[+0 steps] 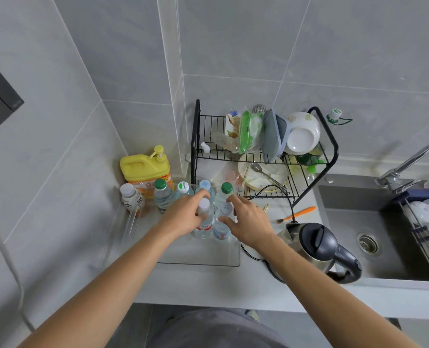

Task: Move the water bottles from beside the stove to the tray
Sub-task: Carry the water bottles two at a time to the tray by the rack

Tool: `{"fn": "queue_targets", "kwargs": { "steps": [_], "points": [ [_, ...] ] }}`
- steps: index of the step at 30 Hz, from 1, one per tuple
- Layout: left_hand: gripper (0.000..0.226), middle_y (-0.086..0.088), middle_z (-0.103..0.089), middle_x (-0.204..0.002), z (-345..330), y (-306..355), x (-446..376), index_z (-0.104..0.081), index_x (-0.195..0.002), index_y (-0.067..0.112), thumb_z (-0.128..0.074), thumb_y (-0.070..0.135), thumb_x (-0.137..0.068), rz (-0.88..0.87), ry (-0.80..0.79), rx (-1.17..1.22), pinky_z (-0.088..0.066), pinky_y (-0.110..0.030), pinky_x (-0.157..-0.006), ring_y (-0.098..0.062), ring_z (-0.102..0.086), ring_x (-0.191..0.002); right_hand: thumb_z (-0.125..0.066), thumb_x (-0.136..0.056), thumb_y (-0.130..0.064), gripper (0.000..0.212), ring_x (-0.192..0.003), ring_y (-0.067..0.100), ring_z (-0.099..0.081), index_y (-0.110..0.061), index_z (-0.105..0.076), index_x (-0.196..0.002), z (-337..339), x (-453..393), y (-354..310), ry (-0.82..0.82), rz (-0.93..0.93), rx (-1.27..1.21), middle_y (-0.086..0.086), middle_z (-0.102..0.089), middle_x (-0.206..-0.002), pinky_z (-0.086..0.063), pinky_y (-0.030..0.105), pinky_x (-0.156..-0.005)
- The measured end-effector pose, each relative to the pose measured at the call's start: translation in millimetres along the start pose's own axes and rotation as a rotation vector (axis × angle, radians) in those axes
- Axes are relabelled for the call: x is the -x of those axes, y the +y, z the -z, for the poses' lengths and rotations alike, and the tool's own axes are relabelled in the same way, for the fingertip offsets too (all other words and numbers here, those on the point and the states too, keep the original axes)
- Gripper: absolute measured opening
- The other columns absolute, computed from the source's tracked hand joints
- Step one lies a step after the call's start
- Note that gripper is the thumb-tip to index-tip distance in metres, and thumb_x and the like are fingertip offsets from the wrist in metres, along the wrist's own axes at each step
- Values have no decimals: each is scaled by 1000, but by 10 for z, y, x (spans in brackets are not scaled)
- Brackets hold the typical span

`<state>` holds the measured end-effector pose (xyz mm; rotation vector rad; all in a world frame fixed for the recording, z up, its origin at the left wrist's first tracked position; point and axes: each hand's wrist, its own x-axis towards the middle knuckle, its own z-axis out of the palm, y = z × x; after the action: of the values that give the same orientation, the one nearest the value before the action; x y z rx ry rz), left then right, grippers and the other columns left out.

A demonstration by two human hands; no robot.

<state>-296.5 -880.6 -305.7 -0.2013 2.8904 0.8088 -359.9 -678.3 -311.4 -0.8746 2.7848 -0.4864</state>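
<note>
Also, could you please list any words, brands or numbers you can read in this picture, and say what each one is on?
Nothing reads clearly enough to quote.
Yellow detergent jug: red characters on the orange label, blurred.
White-capped drink bottle: dark characters, cannot be made out.
Bottle cap with green print: too small.
Water bottle in the left hand: red label, blurred.
Water bottle in the right hand: blue label, blurred.
</note>
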Motion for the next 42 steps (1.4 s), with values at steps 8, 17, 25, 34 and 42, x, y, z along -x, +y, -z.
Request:
{"fn": "queue_targets", "kwargs": {
  "steps": [8, 17, 25, 34, 42],
  "points": [
    [54, -5, -58, -122, 50, 339, 480, -54, -140, 21, -64, 44, -92, -80, 362, -207, -54, -42, -76, -32, -56, -115, -60, -98, -51, 49, -114, 27, -51, -23, -51, -137, 186, 732, -97, 258, -206, -52, 0, -57, -121, -54, 42, -80],
    [67, -6, -45, -157, -190, 1518, 718, -44, -155, 28, -49, 54, -94, -416, 269, -241, -39, -49, -118, -31, -34, -150, -53, -98, -53, 57, -145, 28, -40, -22, -53, -145, 557, 1970, 265, 551, -395, -47, 0, -49, -150, -40, 50, -114],
    [71, -4, -41, -162, -1249, 3305, 1174, -38, -159, 31, -50, 57, -94, -678, 120, -255, -40, -51, -117, -28, -30, -153, -45, -101, -60, 63, -157, 24, -25, -29, -42, -155, 937, 3773, 1439, 648, -697, 14, -1, -37, -165, -27, 50, -126],
    [71, -7, -44, -159, -2751, 5517, 2166, -41, -159, 31, -60, 53, -94, -1053, -80, -273, -44, -50, -112, -28, -34, -151, -48, -94, -62, 71, -158, 23, -21, -30, -40, -157, 1097, 6386, 2386, 715, -1149, 39, 0, -35, -166, -24, 51, -127],
    [74, -10, -50, -157, -4076, 7112, 3295, -42, -159, 30, -38, 62, -93, -1437, -267, -309, -45, -49, -112, -34, -41, -148, -43, -96, -63, 72, -160, 23, -17, -30, -38, -159, 924, 8296, 2670, 855, -1554, 47, -1, -32, -168, -12, 46, -132]
  ]
}}
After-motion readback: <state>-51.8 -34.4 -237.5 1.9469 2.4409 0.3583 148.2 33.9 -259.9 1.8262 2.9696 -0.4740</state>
